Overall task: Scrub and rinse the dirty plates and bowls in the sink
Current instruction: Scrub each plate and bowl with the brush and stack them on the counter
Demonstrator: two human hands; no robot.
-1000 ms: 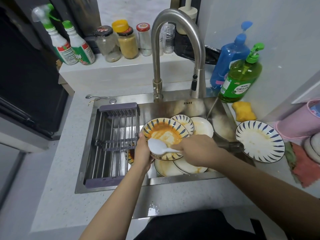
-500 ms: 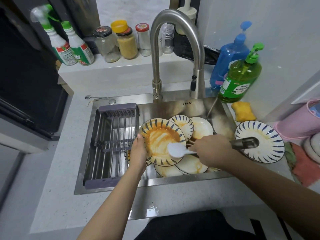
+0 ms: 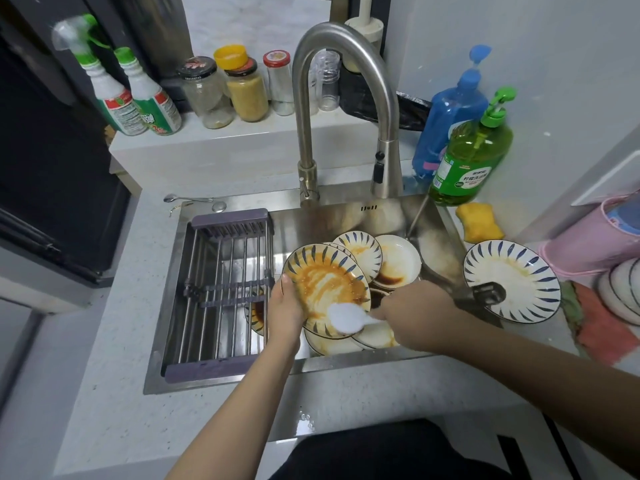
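White spoon [image 3: 346, 318] has slid to the plate [image 3: 322, 285] rim, both hands gripping, stacked dishes [image 3: 388, 261] crowding behind

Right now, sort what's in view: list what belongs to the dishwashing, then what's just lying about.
In the job:
left hand tilting the sauce-smeared plate
right hand holding the white spoon
stacked dirty dishes in the sink
faucet
green dish soap
yellow sponge

Lying about:
spray bottles
jars
pink cup

Left hand [image 3: 284, 315] grips sauced plate [image 3: 323, 289]; right hand [image 3: 414, 315] holds spoon [image 3: 346, 318].
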